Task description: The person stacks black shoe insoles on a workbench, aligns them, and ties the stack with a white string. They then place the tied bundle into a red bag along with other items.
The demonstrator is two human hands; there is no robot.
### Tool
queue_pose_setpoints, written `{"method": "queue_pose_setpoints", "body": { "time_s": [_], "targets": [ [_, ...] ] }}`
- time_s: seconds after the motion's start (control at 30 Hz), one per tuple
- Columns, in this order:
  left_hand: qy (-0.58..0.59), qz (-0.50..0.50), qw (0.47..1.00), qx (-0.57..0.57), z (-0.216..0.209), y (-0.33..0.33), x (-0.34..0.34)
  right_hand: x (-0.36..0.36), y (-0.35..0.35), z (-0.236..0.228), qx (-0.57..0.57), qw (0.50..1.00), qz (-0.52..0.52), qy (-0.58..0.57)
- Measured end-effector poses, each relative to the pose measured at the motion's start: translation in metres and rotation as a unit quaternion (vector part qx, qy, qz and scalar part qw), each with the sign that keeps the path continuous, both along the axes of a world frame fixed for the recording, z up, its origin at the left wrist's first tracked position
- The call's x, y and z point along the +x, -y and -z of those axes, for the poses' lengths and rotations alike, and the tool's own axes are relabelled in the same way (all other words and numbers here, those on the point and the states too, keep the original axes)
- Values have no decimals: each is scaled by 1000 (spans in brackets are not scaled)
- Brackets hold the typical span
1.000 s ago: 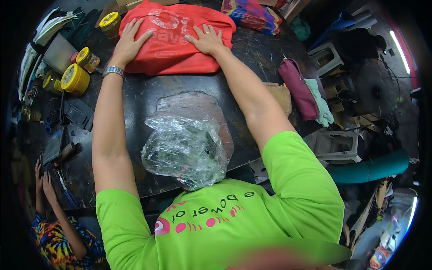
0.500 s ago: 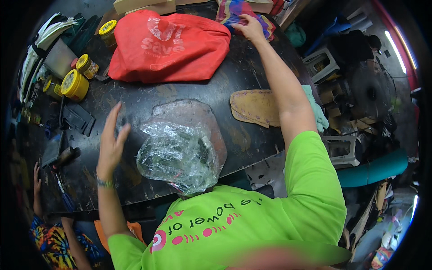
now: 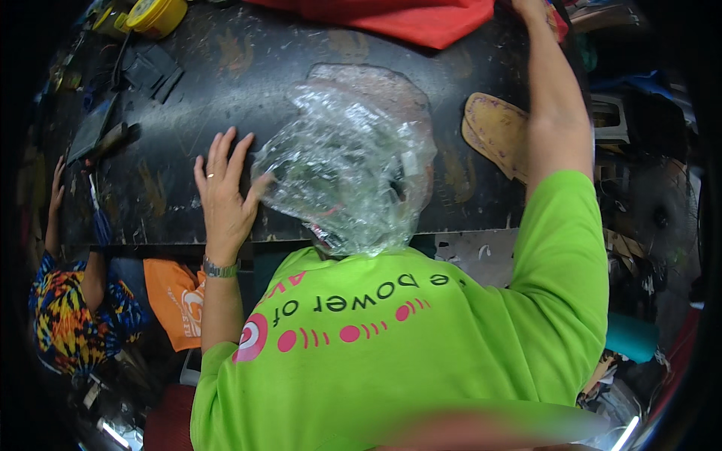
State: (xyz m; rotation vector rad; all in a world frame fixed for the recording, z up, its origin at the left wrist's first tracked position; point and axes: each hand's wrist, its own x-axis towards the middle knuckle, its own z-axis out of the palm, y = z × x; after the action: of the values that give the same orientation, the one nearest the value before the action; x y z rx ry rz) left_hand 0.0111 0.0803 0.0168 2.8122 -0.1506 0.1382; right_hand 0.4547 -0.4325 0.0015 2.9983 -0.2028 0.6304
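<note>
My left hand (image 3: 226, 177) lies palm down on the dark table, fingers spread and empty. Its thumb reaches the left edge of a crumpled clear plastic bag (image 3: 342, 161). Beneath that bag is a flat grey-brown slab (image 3: 391, 86) with a rounded outline. My right arm stretches far forward, and my right hand (image 3: 532, 7) is cut off by the top edge, beside a small piece of the multicoloured cloth or bag (image 3: 559, 26). Its fingers are hidden. Tan sole-shaped pieces (image 3: 498, 135) lie just left of my right forearm.
A red cloth bag (image 3: 429, 19) lies along the far side. Yellow tubs (image 3: 156, 16) and black flat pieces (image 3: 153, 71) sit at far left. Another person in a patterned shirt (image 3: 79, 312) is at the left, near an orange bag (image 3: 177, 301). The table's front edge runs below the slab.
The view has shifted toward the near side, so the red bag and right hand sit at the top edge. My left hand has come down onto the table against the plastic bag.
</note>
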Motion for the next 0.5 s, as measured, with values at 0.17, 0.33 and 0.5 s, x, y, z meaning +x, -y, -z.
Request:
{"method": "queue_pose_setpoints", "body": {
  "time_s": [0.17, 0.33, 0.5],
  "targets": [
    [42, 42, 927, -370, -13, 14, 22, -59, -22, -56, 141, 972, -140, -122],
    [-9, 90, 821, -564, -35, 44, 33, -203, -103, -101, 368, 846, -368, -116],
    [-13, 105, 893, -438, -43, 63, 25, -347, -177, -85, 330, 767, -474, -278]
  ]
}}
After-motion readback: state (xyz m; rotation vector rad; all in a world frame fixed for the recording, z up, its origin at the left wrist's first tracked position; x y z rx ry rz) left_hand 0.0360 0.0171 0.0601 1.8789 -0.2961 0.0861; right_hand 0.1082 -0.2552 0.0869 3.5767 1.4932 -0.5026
